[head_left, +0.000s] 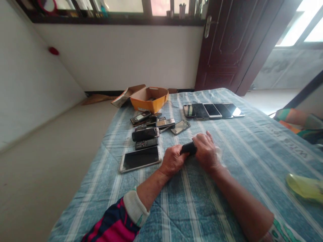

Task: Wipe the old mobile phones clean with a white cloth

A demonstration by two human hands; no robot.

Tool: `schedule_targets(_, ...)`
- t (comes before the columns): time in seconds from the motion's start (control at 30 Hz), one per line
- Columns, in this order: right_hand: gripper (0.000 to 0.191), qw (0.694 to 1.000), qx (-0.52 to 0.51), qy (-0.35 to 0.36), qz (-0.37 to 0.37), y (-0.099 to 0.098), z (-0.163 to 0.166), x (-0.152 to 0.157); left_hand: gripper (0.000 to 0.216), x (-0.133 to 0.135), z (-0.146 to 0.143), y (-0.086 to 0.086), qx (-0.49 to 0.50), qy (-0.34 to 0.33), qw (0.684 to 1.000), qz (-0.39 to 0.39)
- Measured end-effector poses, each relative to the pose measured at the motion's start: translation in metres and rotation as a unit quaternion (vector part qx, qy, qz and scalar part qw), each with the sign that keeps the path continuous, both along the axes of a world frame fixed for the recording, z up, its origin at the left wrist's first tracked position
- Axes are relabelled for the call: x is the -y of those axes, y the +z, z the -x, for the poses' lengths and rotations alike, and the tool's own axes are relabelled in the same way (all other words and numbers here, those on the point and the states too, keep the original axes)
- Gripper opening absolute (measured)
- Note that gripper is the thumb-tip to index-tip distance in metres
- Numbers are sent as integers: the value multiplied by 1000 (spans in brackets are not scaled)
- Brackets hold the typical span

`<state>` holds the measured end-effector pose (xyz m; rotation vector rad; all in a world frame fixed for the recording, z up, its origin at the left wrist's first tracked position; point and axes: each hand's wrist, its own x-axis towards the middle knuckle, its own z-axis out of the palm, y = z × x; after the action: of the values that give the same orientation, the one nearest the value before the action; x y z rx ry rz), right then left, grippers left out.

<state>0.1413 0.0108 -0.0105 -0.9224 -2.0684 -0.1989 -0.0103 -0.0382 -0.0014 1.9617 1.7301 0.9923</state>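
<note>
Both my hands rest on the blue striped bedcover (252, 148) and grip one small black phone (188, 148) between them. My left hand (173, 160) is curled round its left end. My right hand (207, 151) closes over its right end and hides most of it. Just left of my left hand lies a large white-edged smartphone (140, 158), screen up. Beyond it are a pile of old keypad phones (148, 129) and a single silver smartphone (180, 126).
A row of several dark smartphones (213, 111) lies side by side further back. An open orange cardboard box (150, 98) stands at the far edge. A yellow-green object (304, 186) lies at the right. A dark door (227, 43) stands behind.
</note>
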Motion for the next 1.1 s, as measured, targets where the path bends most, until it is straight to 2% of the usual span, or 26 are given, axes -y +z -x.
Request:
schedule_targets(0.1,24,999,19,42,1,4,16,14,14,0,1,-2,10,-4,1000,-9)
schedule_targets(0.2,23,997,48,52,-1,7,22,19,15,0,1,-2,19,-9,1000,-14)
schedule_targets(0.57,25,998,28,-63,-5,1,-18,-11,8,0,0,2,-3,10,1000,17)
schedule_targets(0.8,26,998,31,45,-36,4,17,14,14,1,2,-1,6,-4,1000,2)
schedule_targets(0.9,26,996,44,70,-41,6,27,22,13,2,2,-2,17,-16,1000,-15)
schedule_targets(1.0,26,996,55,63,-38,7,21,19,16,1,4,-1,15,-3,1000,-5)
schedule_targets(1.1,27,998,54,22,-34,5,8,5,14,0,5,0,10,6,1000,13)
